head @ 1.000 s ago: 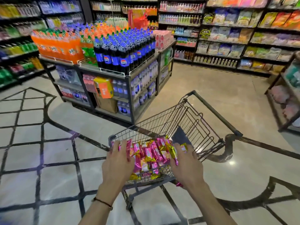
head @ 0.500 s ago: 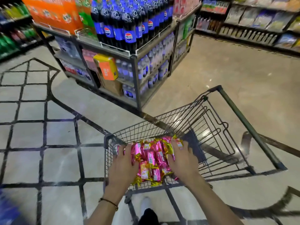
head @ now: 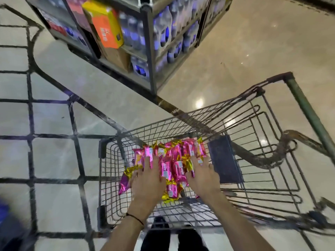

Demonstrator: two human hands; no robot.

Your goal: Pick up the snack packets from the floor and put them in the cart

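Note:
A bundle of pink and gold snack packets (head: 174, 160) lies low inside the wire cart (head: 308, 109), at its near left end. My left hand (head: 148, 180) rests flat on the left side of the bundle, fingers straight and spread. Over the bundle's right side lies my right hand (head: 203, 178), its fingers also straight, touching the packets. Whatever packets are under my palms are hidden. A thin dark band circles my left wrist.
A dark flap (head: 224, 160) stands in the cart just right of the packets. A metal shelf rack (head: 150, 51) with water bottles and an orange box (head: 107, 28) stands close beyond the cart. Polished tiled floor (head: 54, 156) lies on both sides.
Both hands have lowered the bundle from above the cart's rim down into the basket. My head has tilted down, so the view now looks straight into the cart.

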